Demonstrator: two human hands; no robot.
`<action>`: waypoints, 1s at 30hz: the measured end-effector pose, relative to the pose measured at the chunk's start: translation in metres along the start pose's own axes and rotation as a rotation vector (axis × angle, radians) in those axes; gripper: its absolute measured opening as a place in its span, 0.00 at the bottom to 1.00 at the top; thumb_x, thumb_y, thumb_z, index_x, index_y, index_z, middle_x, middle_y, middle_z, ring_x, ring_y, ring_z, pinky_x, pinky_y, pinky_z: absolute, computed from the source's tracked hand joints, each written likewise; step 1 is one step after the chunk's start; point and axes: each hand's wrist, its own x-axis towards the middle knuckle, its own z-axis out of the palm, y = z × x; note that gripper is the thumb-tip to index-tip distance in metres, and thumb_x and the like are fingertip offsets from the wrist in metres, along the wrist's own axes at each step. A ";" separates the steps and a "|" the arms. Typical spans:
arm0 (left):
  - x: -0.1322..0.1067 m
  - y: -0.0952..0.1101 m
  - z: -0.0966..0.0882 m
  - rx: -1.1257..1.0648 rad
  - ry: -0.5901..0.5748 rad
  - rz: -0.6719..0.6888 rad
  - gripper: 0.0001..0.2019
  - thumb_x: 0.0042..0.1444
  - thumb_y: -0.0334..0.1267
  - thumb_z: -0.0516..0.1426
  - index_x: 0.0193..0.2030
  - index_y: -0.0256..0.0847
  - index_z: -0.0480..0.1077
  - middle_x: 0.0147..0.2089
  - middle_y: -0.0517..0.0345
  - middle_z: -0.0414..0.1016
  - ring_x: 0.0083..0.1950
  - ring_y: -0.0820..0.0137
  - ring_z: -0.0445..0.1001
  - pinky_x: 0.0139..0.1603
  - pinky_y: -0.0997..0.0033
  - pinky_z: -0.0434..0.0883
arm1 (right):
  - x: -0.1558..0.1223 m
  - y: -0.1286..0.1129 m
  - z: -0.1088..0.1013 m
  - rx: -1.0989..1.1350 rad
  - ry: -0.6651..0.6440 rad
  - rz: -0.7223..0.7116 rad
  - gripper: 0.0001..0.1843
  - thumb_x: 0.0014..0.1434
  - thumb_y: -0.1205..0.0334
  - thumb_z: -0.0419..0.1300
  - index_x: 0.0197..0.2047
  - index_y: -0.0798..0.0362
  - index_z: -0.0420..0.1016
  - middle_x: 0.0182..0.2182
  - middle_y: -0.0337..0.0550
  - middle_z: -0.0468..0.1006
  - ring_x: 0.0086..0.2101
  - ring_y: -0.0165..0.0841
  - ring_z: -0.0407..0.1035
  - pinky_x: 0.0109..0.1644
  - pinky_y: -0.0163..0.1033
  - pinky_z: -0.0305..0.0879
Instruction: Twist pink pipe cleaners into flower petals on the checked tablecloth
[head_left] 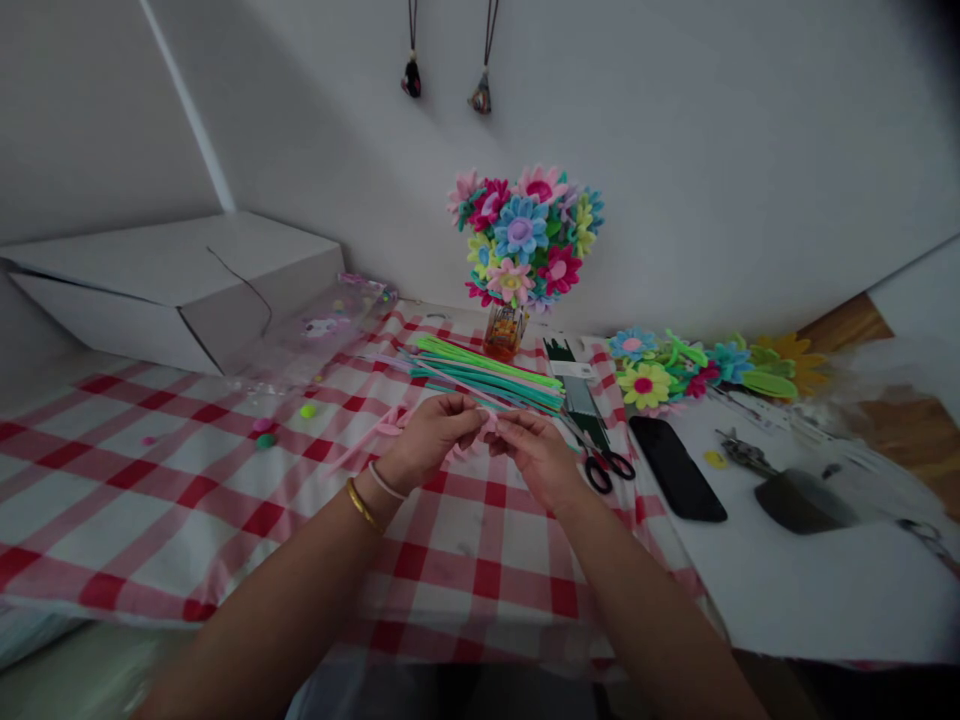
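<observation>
My left hand [435, 438] and my right hand [541, 455] meet over the middle of the checked cloth, fingertips pinched on a pink pipe cleaner [489, 422]. Its shape is partly hidden by the fingers. More pink pipe cleaners [381, 428] lie on the cloth beside the left wrist. Just beyond the hands rests a bundle of green, teal and lilac pipe cleaners [487, 375]. Black-handled scissors [609, 470] lie to the right of my right hand, partly over a dark green and grey packet [577, 385].
A vase of fuzzy flowers [521, 235] stands at the back. Loose flowers [675, 365], a phone [675, 468] and keys [746, 452] lie on the right. At left are a white box [172, 285], a clear bag [315, 330] and small pompoms [307, 411].
</observation>
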 end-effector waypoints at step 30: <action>0.001 0.000 -0.003 0.112 -0.156 -0.013 0.10 0.46 0.41 0.59 0.29 0.34 0.69 0.26 0.58 0.69 0.25 0.78 0.65 0.24 0.77 0.61 | 0.004 0.003 -0.008 -0.065 0.041 -0.020 0.05 0.48 0.62 0.60 0.27 0.55 0.71 0.22 0.36 0.70 0.24 0.25 0.62 0.30 0.33 0.56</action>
